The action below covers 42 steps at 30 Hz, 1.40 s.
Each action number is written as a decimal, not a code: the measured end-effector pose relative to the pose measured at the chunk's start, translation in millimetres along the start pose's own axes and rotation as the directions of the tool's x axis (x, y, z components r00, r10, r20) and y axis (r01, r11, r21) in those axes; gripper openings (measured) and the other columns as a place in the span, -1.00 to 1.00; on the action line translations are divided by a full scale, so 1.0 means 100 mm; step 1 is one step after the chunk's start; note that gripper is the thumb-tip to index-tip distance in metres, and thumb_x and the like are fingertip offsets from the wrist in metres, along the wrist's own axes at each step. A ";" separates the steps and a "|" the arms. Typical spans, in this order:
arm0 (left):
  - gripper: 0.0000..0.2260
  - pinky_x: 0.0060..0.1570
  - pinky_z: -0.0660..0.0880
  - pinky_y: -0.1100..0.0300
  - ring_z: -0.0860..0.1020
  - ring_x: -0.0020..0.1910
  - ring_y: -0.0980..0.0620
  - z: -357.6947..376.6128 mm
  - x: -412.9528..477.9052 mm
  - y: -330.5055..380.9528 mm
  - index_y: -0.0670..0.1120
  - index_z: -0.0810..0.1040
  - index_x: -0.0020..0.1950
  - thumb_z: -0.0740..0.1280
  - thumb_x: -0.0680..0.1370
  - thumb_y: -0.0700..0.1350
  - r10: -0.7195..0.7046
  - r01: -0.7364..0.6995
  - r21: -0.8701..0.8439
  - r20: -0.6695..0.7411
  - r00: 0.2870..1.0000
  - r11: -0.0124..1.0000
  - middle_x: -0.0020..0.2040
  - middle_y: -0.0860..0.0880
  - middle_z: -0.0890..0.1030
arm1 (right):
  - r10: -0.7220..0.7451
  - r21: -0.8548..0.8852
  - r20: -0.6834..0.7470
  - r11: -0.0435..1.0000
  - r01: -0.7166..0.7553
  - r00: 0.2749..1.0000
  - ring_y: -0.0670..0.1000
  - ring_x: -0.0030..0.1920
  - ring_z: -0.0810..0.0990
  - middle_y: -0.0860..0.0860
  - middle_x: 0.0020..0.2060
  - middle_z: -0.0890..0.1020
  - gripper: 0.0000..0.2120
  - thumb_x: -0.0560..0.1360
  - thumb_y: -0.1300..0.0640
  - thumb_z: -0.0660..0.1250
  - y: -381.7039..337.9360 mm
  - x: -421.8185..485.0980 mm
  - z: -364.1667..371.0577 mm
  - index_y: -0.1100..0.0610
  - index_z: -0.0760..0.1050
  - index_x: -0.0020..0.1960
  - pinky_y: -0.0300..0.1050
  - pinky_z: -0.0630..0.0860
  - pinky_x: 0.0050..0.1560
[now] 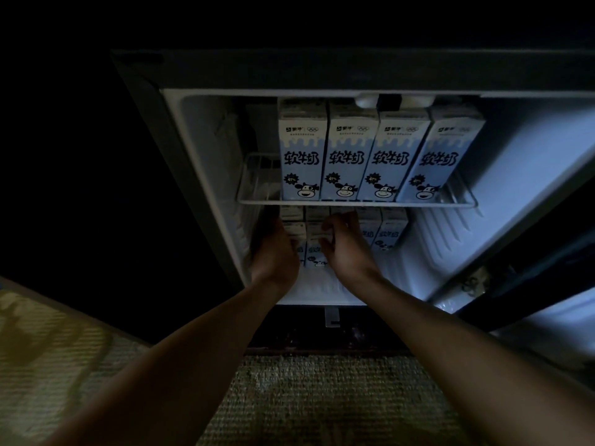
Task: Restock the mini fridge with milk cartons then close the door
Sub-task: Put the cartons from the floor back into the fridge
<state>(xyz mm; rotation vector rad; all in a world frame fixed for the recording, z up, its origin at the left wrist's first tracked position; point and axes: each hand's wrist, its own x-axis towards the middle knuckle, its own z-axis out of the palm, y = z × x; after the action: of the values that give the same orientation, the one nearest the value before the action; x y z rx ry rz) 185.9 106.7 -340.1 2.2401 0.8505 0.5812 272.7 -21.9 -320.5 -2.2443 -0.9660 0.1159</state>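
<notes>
Head view: the room is very dark, and the light comes from inside the fridge. At the far left a pale striped mat (48, 349) lies on the floor, and a woven carpet (322, 397) lies in front of the fridge, under both forearms. The mini fridge (193, 140) stands open.

On its wire shelf (257, 201) four upper cartons (346, 156) stand upright side by side, touching each other, with the cow picture to the front. The one at the right end leans a little. There is a free space on the shelf at the left of them.

Below the shelf, the left hand (275, 255) reaches into the bottom compartment, near the left wall. It lies against the left side of the cartons there. Its fingers go into the shadow, so it is not possible to tell if they are straight or curled.

Just beside it stands the front carton (314, 252), upright on the fridge floor between the two hands. The right hand (349, 252) is at its right edge. Its fingers (327, 244) and thumb are curled and grip the upper part of this carton.

To the right of this hand, more lower cartons (389, 233) stand upright further back in the same compartment. At the far right the door (531, 323) is swung wide open.
</notes>
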 end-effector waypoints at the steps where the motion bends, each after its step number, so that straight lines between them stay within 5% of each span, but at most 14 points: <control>1: -0.56 0.25 0.45 0.15 0.47 0.32 0.04 0.00 -0.01 0.00 0.11 0.29 0.44 0.25 0.59 -0.17 -0.008 0.008 0.005 0.006 1.000 1.000 0.34 0.06 0.50 | -0.006 -0.013 0.007 1.000 0.006 1.000 0.12 -0.03 0.55 0.10 0.22 0.37 -0.77 0.57 0.21 0.33 0.01 0.00 -0.01 0.15 0.41 0.21 -0.07 0.50 -0.11; 4: -0.46 0.26 0.49 0.01 0.47 0.35 -0.06 -0.06 -0.02 0.01 0.12 0.19 0.50 0.29 0.56 -0.12 -0.022 0.020 0.043 0.044 0.999 0.999 0.40 0.03 0.46 | -0.007 -0.026 0.041 1.000 0.008 0.999 0.16 0.02 0.58 0.12 0.25 0.37 -0.72 0.56 0.23 0.34 0.01 -0.02 -0.06 0.16 0.41 0.25 0.05 0.57 -0.03; 7: -0.25 0.41 0.38 -0.07 0.31 0.49 -0.11 -0.12 -0.08 -0.01 0.16 -0.13 0.59 0.27 0.56 -0.12 -0.002 -0.015 0.085 0.199 0.980 0.996 0.57 -0.03 0.24 | -0.024 -0.062 0.070 0.998 0.028 0.997 0.16 0.13 0.54 0.12 0.29 0.37 -0.62 0.52 0.24 0.37 0.01 -0.07 -0.11 0.14 0.41 0.31 0.04 0.57 0.02; 11: -0.11 0.44 0.33 -0.10 0.20 0.55 -0.17 -0.25 -0.20 0.04 0.31 -0.42 0.47 0.28 0.55 -0.08 -0.040 -0.030 0.186 0.364 0.931 0.982 0.64 -0.05 0.01 | -0.041 -0.143 0.121 0.988 0.058 0.992 0.15 0.25 0.47 0.10 0.33 0.36 -0.48 0.51 0.19 0.39 0.01 -0.21 -0.20 0.11 0.37 0.44 0.08 0.58 0.06; 16: -0.13 0.41 0.36 -0.14 0.29 0.48 -0.25 -0.40 -0.41 0.17 0.21 -0.32 0.55 0.32 0.55 -0.02 -0.091 -0.057 0.291 0.471 0.878 0.955 0.62 -0.11 0.05 | -0.090 -0.223 0.187 0.966 0.131 0.978 0.16 0.32 0.45 0.10 0.39 0.36 -0.43 0.53 0.13 0.38 -0.09 -0.47 -0.38 0.11 0.29 0.49 0.09 0.54 0.17; 21: -0.15 0.53 0.05 -0.19 -0.09 0.60 -0.17 -0.74 -0.71 0.45 0.03 -0.24 0.62 0.32 0.58 0.04 -0.001 -0.252 0.411 0.524 0.852 0.876 0.63 -0.06 -0.14 | -0.073 -0.275 0.251 0.951 0.144 0.965 0.14 0.44 0.33 0.08 0.49 0.30 -0.43 0.61 0.06 0.26 -0.32 -0.83 -0.73 0.14 0.19 0.56 0.06 0.40 0.35; 31: -0.31 0.56 -0.20 -0.04 -0.26 0.60 -0.07 -1.67 -1.58 1.60 -0.04 -0.19 0.64 0.14 0.67 0.13 0.151 -0.544 0.531 0.611 0.777 0.650 0.64 -0.06 -0.21 | -0.079 -0.416 0.327 0.883 0.219 0.942 0.13 0.45 0.32 0.07 0.49 0.29 -0.45 0.63 -0.05 0.21 -1.12 -1.74 -2.01 0.12 0.20 0.54 0.09 0.38 0.37; 37: -0.36 0.57 -0.10 -0.05 -0.12 0.61 -0.08 -2.01 -2.20 2.56 -0.07 -0.01 0.63 0.15 0.66 0.16 0.394 -0.667 0.421 0.569 0.722 0.615 0.64 -0.07 -0.01 | -0.062 -0.445 0.213 0.883 0.153 0.975 0.09 0.27 0.48 0.06 0.28 0.49 -0.59 0.60 -0.07 0.24 -1.46 -2.57 -2.90 0.11 0.40 0.36 0.08 0.48 0.20; 42: -0.36 0.58 -0.13 -0.04 -0.17 0.61 -0.01 -2.07 -2.84 3.20 -0.04 -0.04 0.64 0.15 0.67 0.14 0.615 -0.822 0.233 0.567 0.548 0.519 0.64 -0.01 -0.03 | -0.063 -0.446 0.090 0.890 0.097 0.994 0.00 0.40 0.39 -0.05 0.38 0.46 -0.55 0.60 -0.11 0.23 -1.46 -3.48 -3.56 0.01 0.36 0.45 0.01 0.42 0.32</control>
<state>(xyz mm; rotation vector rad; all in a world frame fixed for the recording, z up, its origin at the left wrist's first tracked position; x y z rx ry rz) -1.6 -187.9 -17.8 3.0269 -0.3218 0.2064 50.4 -380.3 -19.2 -2.6293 -1.2245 -0.0738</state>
